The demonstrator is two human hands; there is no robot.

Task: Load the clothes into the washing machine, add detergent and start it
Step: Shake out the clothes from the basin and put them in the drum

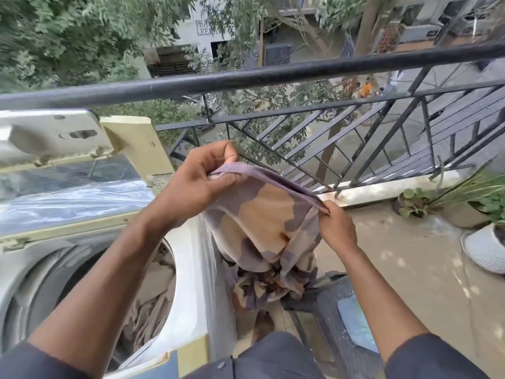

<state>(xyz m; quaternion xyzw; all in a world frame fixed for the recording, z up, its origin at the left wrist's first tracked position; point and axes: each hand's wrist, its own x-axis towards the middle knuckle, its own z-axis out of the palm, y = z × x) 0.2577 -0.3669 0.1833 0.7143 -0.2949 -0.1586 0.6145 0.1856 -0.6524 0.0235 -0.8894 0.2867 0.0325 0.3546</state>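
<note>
A camouflage garment point(262, 214) in tan and grey-purple patches hangs in the middle of the view, to the right of the washing machine. My left hand point(199, 181) grips its top hem at the left end. My right hand point(334, 222) pinches the same hem at the right end, so the cloth is stretched between both hands. Its lower part droops onto more camouflage cloth point(262, 285) bunched below. The top-loading washing machine point(188, 258) stands at the lower left with its lid point(54, 138) raised. Beige clothes point(153, 291) lie inside the drum.
A black metal balcony railing point(273, 75) runs across the view just beyond my hands. Potted plants point(464, 206) and a white ribbed pot point(483, 250) stand on the floor at the right. A dark seat with a blue item point(355, 324) sits below my right arm.
</note>
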